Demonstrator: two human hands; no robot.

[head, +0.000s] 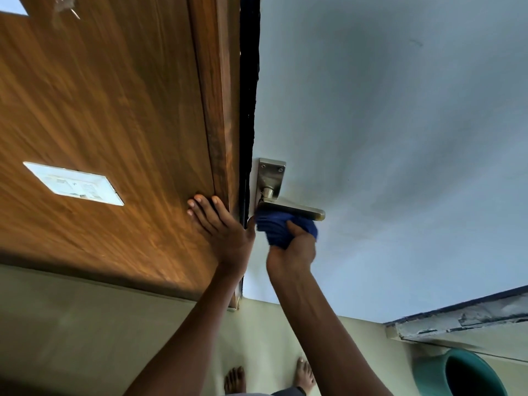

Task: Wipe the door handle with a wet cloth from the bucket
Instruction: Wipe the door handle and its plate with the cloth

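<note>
A silver lever door handle on its metal backplate is fixed to the pale blue door. My right hand is shut on a bunched blue cloth, pressing it against the underside of the lever near its pivot. My left hand lies flat with fingers spread on the brown wooden door frame, just left of the handle. A green bucket sits on the floor at the bottom right; its contents are hidden.
A white switch plate is set in the wooden panel at the left. My bare feet stand on the pale floor below the door. A chipped step edge runs along the right, beside the bucket.
</note>
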